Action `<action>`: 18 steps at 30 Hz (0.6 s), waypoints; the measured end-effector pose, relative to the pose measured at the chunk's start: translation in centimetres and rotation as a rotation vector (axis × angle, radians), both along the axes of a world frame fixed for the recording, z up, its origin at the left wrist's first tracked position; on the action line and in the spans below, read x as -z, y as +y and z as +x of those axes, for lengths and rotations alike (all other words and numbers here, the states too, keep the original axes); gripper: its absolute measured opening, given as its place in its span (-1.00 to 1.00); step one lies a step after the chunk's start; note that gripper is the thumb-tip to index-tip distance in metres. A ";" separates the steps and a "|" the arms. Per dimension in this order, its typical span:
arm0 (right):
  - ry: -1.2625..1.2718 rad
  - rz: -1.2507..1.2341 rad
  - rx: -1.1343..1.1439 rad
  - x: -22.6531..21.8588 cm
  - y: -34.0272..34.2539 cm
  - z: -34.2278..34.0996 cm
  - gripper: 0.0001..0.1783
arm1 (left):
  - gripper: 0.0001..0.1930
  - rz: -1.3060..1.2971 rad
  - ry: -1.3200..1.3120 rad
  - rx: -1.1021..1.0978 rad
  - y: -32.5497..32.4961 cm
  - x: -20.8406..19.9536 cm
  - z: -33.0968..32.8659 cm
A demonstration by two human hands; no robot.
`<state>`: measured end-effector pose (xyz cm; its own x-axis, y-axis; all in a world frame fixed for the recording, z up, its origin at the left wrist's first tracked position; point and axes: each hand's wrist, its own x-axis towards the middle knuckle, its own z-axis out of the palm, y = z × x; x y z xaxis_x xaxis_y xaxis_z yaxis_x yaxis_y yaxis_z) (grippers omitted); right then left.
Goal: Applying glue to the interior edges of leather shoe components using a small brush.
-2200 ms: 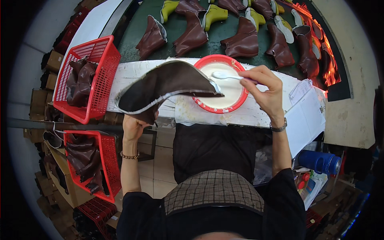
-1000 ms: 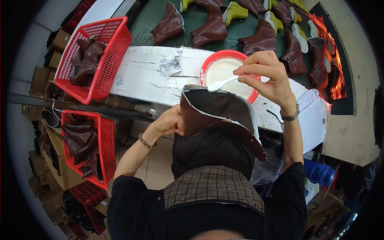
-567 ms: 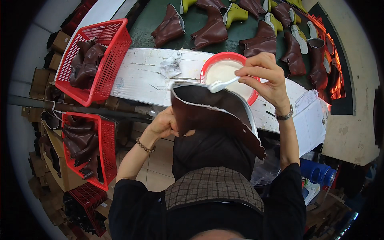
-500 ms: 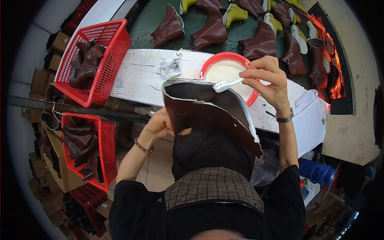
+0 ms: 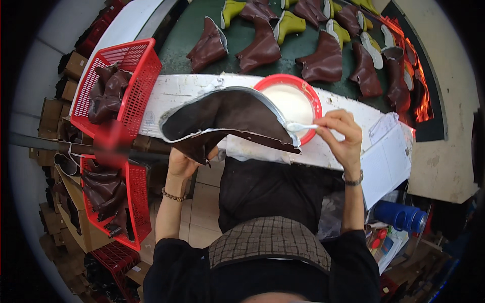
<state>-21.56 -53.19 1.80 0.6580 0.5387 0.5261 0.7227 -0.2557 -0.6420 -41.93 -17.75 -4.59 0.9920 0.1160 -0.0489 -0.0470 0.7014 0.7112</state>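
Observation:
My left hand (image 5: 183, 162) is closed on a dark brown leather boot upper (image 5: 222, 112), holding it from below with its open edge facing up. White paste lines that edge. Pinched between thumb and fingers of my right hand (image 5: 339, 135) is a small white brush (image 5: 302, 127), its coated head touching the upper's right-hand rim. Just behind it stands a red bowl (image 5: 317, 98) with creamy white glue (image 5: 289, 101) inside. The upper covers the bowl's near left part.
Several brown boot uppers (image 5: 258, 48) and yellow-green shoe lasts (image 5: 290, 26) stand on the green surface beyond the white bench (image 5: 169, 91). Red baskets (image 5: 132, 101) of uppers are at left. White sheets (image 5: 386, 156) and a blue bottle (image 5: 400, 216) lie to the right.
The boot upper has moved left and turned, its opening now spread wider. The brush has shifted right and down along the rim. Both hands moved lower in the picture.

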 end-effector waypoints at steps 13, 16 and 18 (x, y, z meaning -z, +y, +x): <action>0.747 0.430 0.386 12.4 -2.5 5.2 -0.78 | -0.45 -0.522 -0.019 -0.213 14.5 -4.6 20.5; 0.732 0.394 0.459 12.5 -2.5 5.2 -0.79 | -0.46 -0.439 0.001 -0.277 20.4 -3.5 28.3; 0.764 0.382 0.482 11.9 -2.4 4.9 -0.80 | -0.46 -0.310 0.013 -0.283 24.4 -2.1 33.3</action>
